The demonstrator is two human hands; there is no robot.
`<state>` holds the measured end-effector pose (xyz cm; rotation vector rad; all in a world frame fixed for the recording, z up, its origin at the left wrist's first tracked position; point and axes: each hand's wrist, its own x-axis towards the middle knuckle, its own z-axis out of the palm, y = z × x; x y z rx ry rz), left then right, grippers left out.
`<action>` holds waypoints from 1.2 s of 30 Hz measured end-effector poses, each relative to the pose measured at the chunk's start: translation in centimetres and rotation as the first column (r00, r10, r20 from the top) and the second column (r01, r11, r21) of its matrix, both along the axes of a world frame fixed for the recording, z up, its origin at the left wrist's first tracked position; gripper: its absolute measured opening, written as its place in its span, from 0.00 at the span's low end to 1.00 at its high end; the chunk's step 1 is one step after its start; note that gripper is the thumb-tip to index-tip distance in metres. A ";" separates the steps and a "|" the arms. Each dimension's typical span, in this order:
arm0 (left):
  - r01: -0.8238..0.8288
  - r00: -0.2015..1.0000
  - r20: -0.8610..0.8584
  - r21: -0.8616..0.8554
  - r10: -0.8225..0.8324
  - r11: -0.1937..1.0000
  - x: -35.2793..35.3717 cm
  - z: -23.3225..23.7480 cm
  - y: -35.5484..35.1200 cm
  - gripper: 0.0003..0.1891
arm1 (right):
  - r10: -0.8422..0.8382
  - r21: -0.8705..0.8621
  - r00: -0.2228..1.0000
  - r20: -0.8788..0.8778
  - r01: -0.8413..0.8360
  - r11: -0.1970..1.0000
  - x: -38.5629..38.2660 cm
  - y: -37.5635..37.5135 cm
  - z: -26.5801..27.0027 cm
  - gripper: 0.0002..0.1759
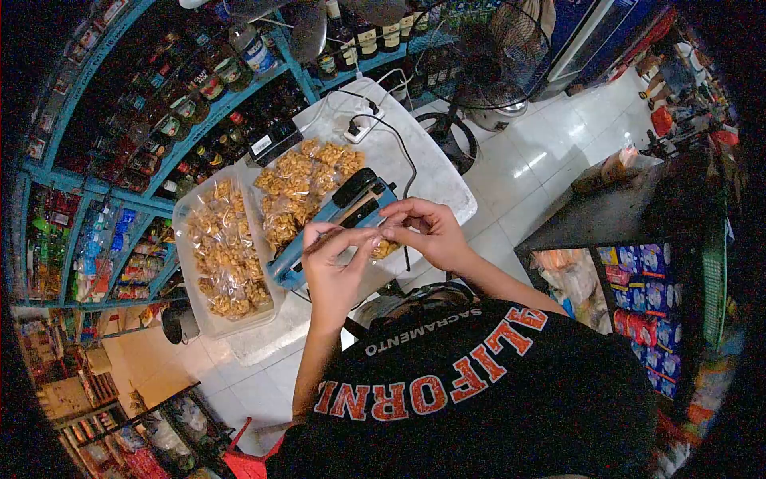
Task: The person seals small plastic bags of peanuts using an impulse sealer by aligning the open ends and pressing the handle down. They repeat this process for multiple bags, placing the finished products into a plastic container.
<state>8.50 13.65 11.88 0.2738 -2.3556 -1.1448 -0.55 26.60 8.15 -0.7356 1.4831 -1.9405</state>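
Observation:
Both hands meet over the table's near side, pinching the top of a small clear plastic bag of golden-brown snack pieces. Thumb and fingers of my left hand are closed on one side of the bag's mouth. My right hand pinches the other side, and the fingertips of the two hands almost touch. Just beyond them lies a blue impulse sealer with a black-topped arm, partly hidden by my left hand. Behind the sealer, several filled snack bags are piled on the table.
A clear plastic tub full of snack bags stands at the table's left. A white power strip with plugged-in cords sits at the back of the pale table. Shelves of bottles line the left, and a standing fan is behind.

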 end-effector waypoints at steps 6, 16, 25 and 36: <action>0.012 0.999 -0.050 0.215 -0.001 0.977 0.4 -1.6 0.0 0.12 | 0.039 0.041 0.996 0.082 -0.042 0.998 0.1 -0.1 -0.7 0.11; 0.014 1.000 -0.028 0.309 -0.005 0.951 1.1 -0.8 -0.4 0.23 | 0.044 -0.002 0.988 0.149 -0.044 0.999 0.7 0.5 -0.8 0.06; -0.019 0.998 0.067 0.186 0.006 0.982 0.6 -1.5 -0.4 0.07 | -0.081 -0.017 0.994 0.073 0.082 0.996 0.8 0.0 -1.1 0.07; 0.024 0.999 -0.023 0.022 -0.023 0.999 0.4 -1.4 -0.6 0.05 | -0.053 0.077 0.987 -0.155 0.066 0.995 0.4 -0.2 -1.1 0.10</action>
